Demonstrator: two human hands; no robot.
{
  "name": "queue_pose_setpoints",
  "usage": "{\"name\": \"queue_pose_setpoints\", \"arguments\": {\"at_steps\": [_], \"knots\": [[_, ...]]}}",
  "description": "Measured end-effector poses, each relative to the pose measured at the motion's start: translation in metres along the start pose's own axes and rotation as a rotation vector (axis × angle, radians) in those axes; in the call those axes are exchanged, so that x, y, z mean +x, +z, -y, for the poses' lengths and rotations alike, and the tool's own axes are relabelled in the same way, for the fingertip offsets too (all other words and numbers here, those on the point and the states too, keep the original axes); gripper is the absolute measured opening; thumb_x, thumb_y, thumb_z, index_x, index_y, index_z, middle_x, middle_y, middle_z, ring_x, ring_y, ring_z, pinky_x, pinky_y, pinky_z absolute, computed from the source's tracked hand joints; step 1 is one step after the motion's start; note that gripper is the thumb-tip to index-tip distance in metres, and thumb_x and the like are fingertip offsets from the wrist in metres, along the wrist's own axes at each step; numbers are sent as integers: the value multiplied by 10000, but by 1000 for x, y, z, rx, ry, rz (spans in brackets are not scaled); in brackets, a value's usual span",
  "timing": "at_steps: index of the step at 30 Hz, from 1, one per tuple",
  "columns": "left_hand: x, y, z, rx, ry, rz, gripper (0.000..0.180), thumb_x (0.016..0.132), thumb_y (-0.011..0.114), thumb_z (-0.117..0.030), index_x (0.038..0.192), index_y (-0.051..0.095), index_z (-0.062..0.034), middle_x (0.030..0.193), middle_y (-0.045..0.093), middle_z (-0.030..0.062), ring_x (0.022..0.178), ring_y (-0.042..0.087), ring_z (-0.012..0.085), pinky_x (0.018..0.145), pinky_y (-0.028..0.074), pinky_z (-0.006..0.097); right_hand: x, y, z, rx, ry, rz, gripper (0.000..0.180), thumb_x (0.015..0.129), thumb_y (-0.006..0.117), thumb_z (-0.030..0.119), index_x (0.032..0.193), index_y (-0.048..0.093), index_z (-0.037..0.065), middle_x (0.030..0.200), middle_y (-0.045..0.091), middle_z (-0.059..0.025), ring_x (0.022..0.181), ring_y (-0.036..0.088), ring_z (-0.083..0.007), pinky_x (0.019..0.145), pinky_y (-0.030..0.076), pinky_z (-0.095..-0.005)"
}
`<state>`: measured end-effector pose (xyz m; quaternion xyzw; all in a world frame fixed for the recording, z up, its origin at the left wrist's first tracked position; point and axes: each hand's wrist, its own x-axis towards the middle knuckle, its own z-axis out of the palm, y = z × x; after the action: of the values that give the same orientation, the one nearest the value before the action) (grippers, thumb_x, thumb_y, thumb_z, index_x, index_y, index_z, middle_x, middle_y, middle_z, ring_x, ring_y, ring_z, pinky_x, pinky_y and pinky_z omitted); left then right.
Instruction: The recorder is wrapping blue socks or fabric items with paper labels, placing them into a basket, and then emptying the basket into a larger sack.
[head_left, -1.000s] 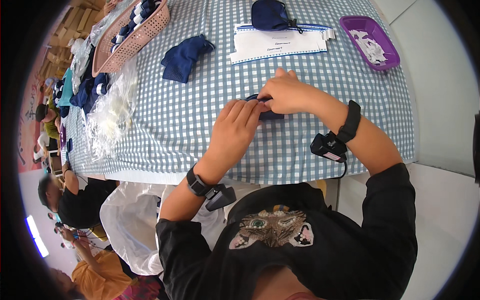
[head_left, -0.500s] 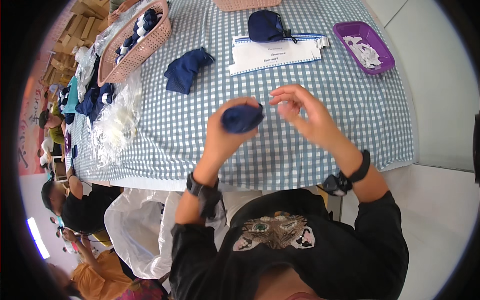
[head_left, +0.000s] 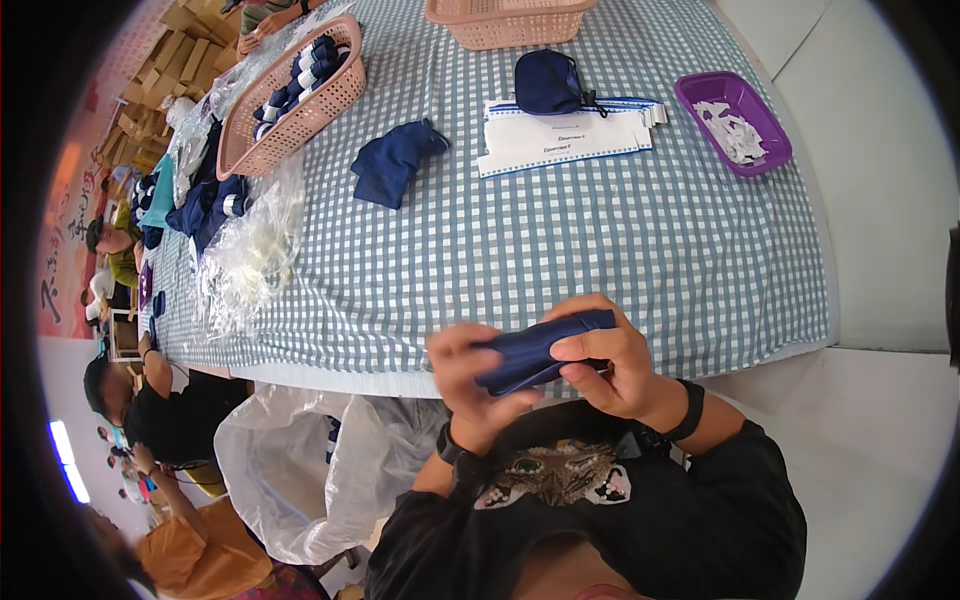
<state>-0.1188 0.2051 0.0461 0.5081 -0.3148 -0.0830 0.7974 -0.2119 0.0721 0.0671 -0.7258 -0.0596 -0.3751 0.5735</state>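
Observation:
A rolled navy cloth (head_left: 530, 355) is held level between my two hands, just off the table's near edge. My right hand (head_left: 622, 365) is closed round its right end, with the thumb pressed on the front and the fingers behind. At the left end my left hand (head_left: 465, 385) curls about the roll, its thumb along the lower edge; the fingers are blurred by motion. Farther off lies a loose, crumpled navy cloth (head_left: 395, 165). A navy drawstring pouch (head_left: 545, 82) rests on a stack of white paper bands with blue edging (head_left: 560, 150).
A pink basket (head_left: 265, 150) of banded navy rolls stands at far left; another pink basket (head_left: 510, 30) is at the back. A purple tray (head_left: 770, 150) holds white slips. Clear plastic bags (head_left: 250, 250) lie left. Below the table edge hangs a lined bin (head_left: 270, 500). Co-workers sit left.
Both hands have come down toward me with the navy roll, which has turned from end-on to lengthwise. My right hand, apart from it before, now grips its right end.

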Motion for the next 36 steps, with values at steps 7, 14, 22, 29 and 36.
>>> {"name": "queue_pose_setpoints", "arguments": {"at_steps": [7, 14, 22, 29, 36], "knots": [[-14, 0, 11, 379, 316, 171, 150, 837, 607, -132, 978, 603, -82, 932, 438, 123, 863, 503, 232, 719, 482, 355, -1, 8, 5, -126, 24, -58, 225, 776, 718, 124, 948, 578, 90, 858, 576, -136, 691, 592, -217, 526, 469, -278], [-15, 10, 9, 221, -23, -71, 96, 846, 565, -85, 784, 516, -31, 864, 441, 100, 781, 459, 168, 708, 437, 294, 4, 7, -6, -115, 40, -28, 237, 773, 728, 145, 923, 561, 69, 848, 591, -107, 622, 576, -154, 481, 444, -248], [-7, 17, 15, 436, 70, 115, 208, 852, 549, -88, 994, 401, -55, 918, 427, 74, 788, 441, 128, 721, 409, 262, -4, 0, 1, 291, 583, -100, 104, 868, 627, 130, 903, 565, 53, 804, 598, -39, 515, 539, -50, 427, 416, -193], [82, 40, 34, 637, -359, 694, 425, 878, 609, -203, 1262, 466, -92, 1021, 610, 92, 951, 600, 184, 771, 473, 324, -30, -60, -16, 84, 697, -579, 109, 871, 609, 148, 836, 541, 72, 815, 616, -37, 565, 555, -44, 368, 403, -173], [159, 64, 151, 1110, 608, 550, 196, 850, 577, -118, 1021, 607, -26, 1029, 640, 130, 1007, 598, 285, 825, 502, 342, -41, -91, -19, 232, 700, -818, 162, 882, 598, 191, 823, 489, 86, 730, 611, -68, 413, 519, -78, 290, 356, -180]]}}
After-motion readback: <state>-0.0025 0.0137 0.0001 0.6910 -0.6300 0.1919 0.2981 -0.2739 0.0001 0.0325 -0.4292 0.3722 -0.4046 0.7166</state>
